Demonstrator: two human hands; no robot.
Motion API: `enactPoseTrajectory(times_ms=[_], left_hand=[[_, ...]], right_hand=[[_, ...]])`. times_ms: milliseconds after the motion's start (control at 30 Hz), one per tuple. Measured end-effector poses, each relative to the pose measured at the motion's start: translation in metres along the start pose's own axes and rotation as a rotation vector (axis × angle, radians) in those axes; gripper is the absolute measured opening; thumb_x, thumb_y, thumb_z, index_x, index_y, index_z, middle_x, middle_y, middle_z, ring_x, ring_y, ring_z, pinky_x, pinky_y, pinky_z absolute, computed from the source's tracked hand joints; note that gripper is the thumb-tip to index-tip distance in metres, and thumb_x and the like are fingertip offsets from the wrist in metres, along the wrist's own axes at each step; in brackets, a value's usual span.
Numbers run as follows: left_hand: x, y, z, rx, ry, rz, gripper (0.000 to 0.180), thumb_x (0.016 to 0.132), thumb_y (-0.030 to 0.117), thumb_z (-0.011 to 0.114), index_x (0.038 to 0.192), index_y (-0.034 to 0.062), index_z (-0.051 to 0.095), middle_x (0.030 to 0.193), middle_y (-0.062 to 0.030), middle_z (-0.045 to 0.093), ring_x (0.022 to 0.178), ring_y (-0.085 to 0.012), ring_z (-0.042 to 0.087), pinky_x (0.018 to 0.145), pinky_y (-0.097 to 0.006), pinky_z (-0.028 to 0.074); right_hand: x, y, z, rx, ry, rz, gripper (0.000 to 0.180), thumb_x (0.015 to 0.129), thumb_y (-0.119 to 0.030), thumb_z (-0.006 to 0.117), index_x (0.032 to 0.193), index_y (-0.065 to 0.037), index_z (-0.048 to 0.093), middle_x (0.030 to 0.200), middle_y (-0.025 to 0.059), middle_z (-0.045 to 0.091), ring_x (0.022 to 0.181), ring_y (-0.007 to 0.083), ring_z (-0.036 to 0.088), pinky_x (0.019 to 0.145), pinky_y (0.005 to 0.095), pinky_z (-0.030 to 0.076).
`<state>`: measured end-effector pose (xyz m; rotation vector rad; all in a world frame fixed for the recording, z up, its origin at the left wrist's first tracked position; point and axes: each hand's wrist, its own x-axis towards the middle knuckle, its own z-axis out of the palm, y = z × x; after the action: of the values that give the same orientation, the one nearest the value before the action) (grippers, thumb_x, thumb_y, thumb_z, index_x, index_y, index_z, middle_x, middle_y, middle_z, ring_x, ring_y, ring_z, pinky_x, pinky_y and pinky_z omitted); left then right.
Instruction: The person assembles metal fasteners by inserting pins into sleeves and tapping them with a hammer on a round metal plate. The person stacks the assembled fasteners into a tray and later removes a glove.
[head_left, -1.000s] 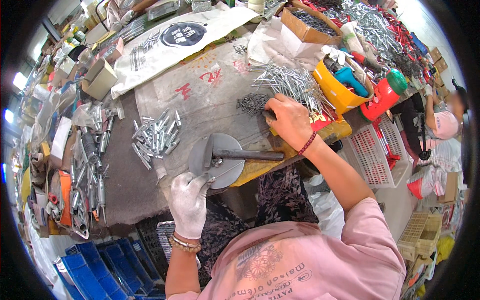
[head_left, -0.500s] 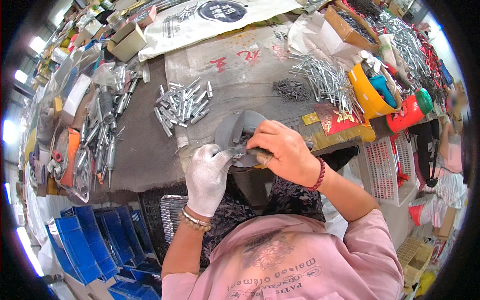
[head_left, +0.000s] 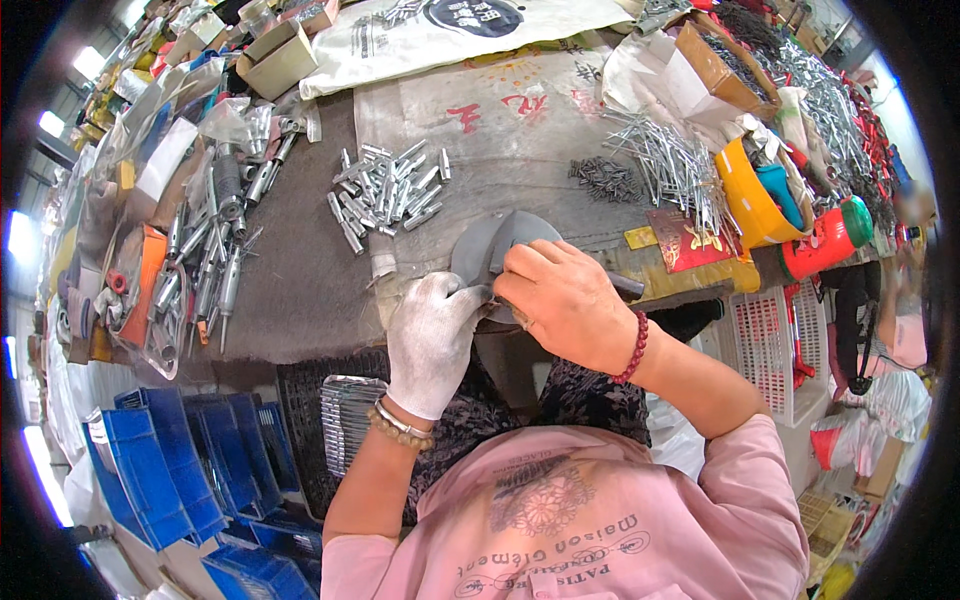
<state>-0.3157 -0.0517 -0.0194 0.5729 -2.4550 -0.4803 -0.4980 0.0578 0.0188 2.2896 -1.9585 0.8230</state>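
At frame centre I see the white-gloved left hand (head_left: 432, 340) and bare right hand (head_left: 566, 300), fingers curled together, pinching a small part I cannot make out over the round grey metal disc (head_left: 490, 245).

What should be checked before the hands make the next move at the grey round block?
1. Left hand, gloved, at the grey round block: ok.
2. Right hand, bare, meets the left over the block: ok.
3. Small part between the fingertips: cannot tell, hidden.
4. Pile of short metal pins lies apart from the block: ok.
5. Heap of thin rods near the right hand: ok.
6. Table edge free of overhanging parts: cannot tell.
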Motion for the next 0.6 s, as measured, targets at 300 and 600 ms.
enactPoseTrajectory(times_ms=[300,600], left_hand=[[-0.001,-0.002,0.002,-0.011,-0.011,0.003,0.018,0.084,0.011,0.078,0.102,0.0094,0.079,0.095,-0.0110,0.066,0.095,-0.0355,0.067,0.082,-0.047,0.055],[-0.002,-0.007,0.006,-0.080,0.036,-0.006,0.020,0.083,0.014,0.082,0.102,0.0106,0.082,0.094,-0.0111,0.067,0.093,-0.0348,0.067,0.080,-0.046,0.055]], right_hand=[[-0.012,0.002,-0.010,-0.155,0.020,0.029,0.026,0.083,-0.014,0.075,0.108,-0.010,0.073,0.102,0.0069,0.062,0.101,0.0275,0.065,0.088,0.0409,0.053],[-0.042,0.015,-0.026,0.017,0.141,0.330,0.060,0.077,-0.004,0.081,0.135,-0.015,0.073,0.103,0.0101,0.063,0.089,0.0316,0.069,0.078,0.0435,0.058]])
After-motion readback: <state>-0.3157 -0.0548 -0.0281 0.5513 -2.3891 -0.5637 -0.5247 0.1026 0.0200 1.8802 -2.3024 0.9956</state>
